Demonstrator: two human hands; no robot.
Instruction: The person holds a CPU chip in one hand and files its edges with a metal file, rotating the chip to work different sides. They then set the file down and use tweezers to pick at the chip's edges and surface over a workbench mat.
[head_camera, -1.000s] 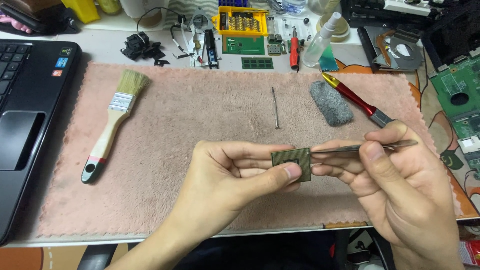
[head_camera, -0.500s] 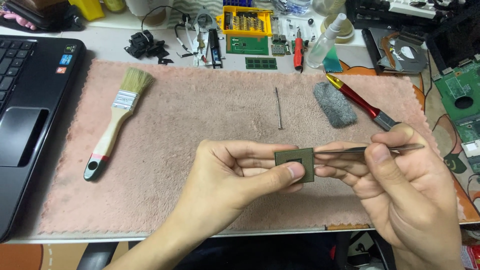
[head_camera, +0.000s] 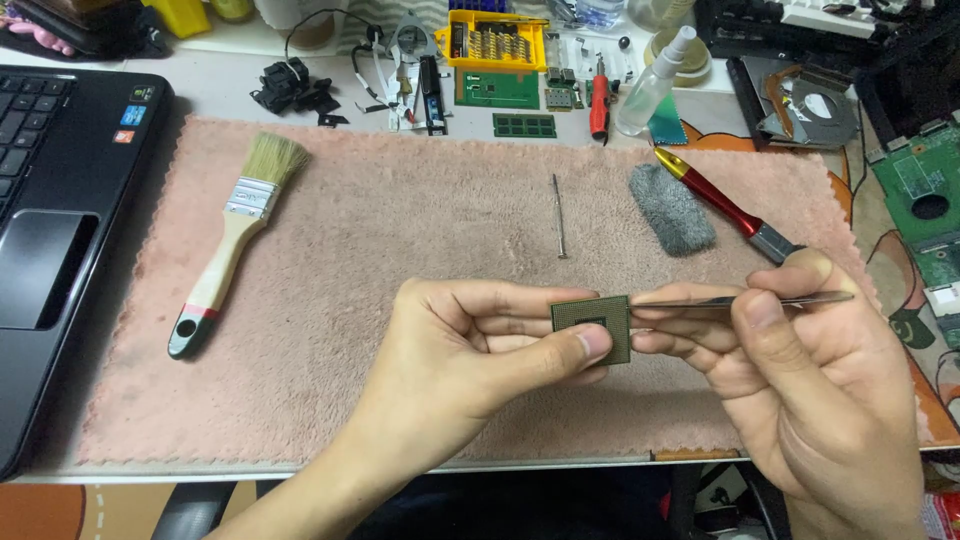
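Above a pink mat (head_camera: 400, 330), the left hand (head_camera: 470, 350) pinched a small square chip (head_camera: 592, 325). The right hand (head_camera: 810, 390) gripped tweezers (head_camera: 740, 299) touching it. Behind, a yellow case (head_camera: 497, 40) held screwdriver bits.

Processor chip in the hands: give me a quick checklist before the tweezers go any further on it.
1. Chip pinched firmly by left hand, thumb on its lower edge: ok.
2. Tweezers held in right hand: ok.
3. Tweezer tips at the chip's right edge: ok; actual contact: cannot tell.
4. Chip's gridded face turned to the camera: ok.
5. Pink mat beneath the hands to catch a drop: ok.
6. Bent pins: cannot tell.
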